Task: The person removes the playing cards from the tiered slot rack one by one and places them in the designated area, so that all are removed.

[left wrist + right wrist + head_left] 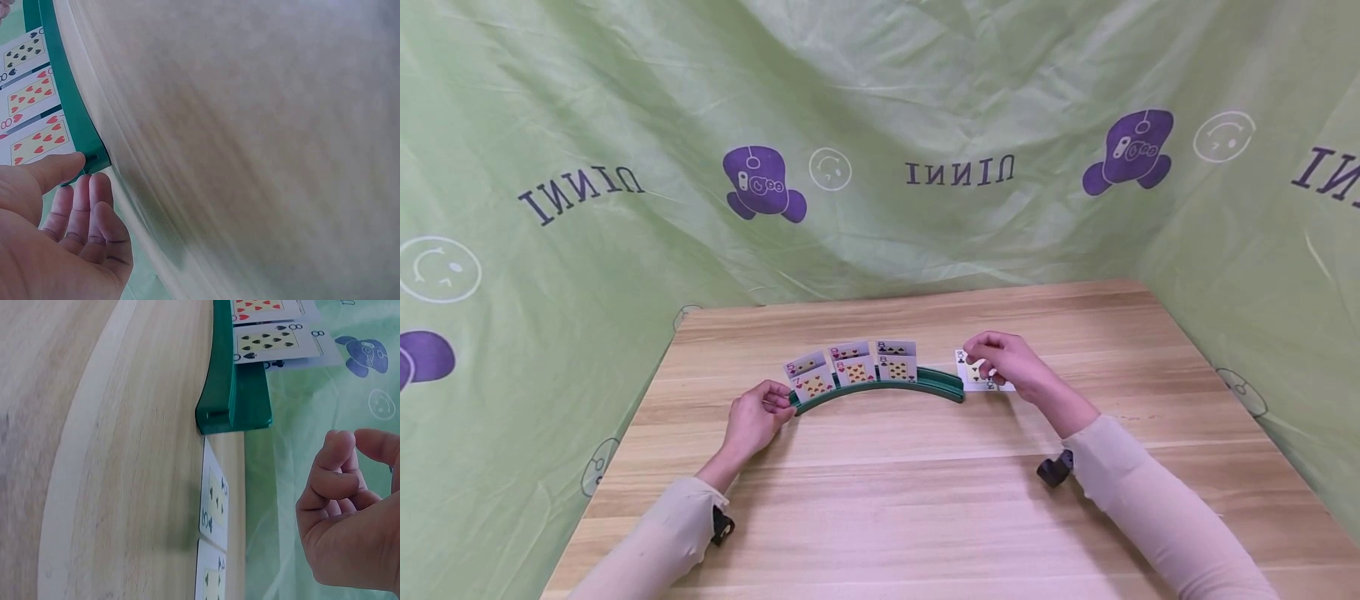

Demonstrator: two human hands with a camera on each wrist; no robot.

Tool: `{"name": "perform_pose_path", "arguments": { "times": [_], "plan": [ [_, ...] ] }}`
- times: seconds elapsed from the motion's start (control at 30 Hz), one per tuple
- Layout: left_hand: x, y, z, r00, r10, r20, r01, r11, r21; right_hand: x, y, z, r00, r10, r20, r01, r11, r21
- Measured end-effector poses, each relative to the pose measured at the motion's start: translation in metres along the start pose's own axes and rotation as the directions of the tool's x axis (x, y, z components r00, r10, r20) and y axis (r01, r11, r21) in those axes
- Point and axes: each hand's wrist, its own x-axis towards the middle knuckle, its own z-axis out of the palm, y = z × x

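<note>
A curved green card holder (936,386) stands on the table with two rows of playing cards in its left and middle part. Its front row shows a seven of hearts (814,386), an eight of hearts (856,370) and an eight of spades (898,369). My left hand (758,419) pinches the holder's left end, thumb (59,169) on the front side. Off the right end, my right hand (1011,367) hovers over two cards lying flat, a near card (214,503) and a farther card (210,575). Its fingers curve loosely, thumb and forefinger tips close together with nothing between them.
The holder's right end (250,403) carries no cards. Wooden table (910,492) spreads in front of the hands. A green printed cloth (880,250) hangs behind and along both sides. Dark wrist devices sit at the left cuff (721,527) and right cuff (1055,469).
</note>
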Motion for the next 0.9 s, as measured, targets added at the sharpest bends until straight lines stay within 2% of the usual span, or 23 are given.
{"name": "perform_pose_path", "arguments": {
  "times": [0.63, 0.9],
  "plan": [
    [-0.001, 0.002, 0.0, 1.0, 0.004, -0.002, -0.003, 1.0, 0.006, 0.004, -0.003, 0.026, 0.999, -0.037, 0.029, 0.037, 0.999, -0.022],
    [-0.001, 0.003, 0.0, 1.0, -0.006, -0.003, 0.006, 1.0, 0.012, 0.009, -0.003, 0.036, 0.999, -0.024, 0.035, 0.025, 0.999, -0.02]
  ]
}}
